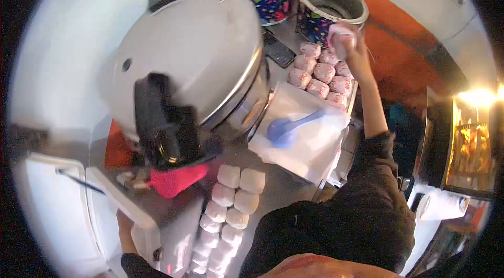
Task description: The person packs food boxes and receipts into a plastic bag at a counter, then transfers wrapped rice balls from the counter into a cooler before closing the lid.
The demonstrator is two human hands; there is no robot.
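Note:
My right hand [355, 56] is closed on a pinkish-white wrapped packet [341, 35], held in front of the open patterned pot [304, 22]. Below it sit several similar wrapped packets [324, 72] with red print, packed in rows. My left hand [124, 227] is at the edge of a white hinged panel [137, 210] at the lower left. Its fingers are hidden behind the panel. Nearer to me, a blue rice paddle [286, 130] lies on a stack of white wrapping sheets [310, 152].
A large steel cooker [194, 57] with a black handle fills the left. Behind stands a white-lidded patterned pot [268, 2]. A dark phone [279, 49] lies beside the packets. White rounded bundles [231, 202] line the near counter by a pink cloth [176, 179]. A lit glass case [470, 141] glows at right.

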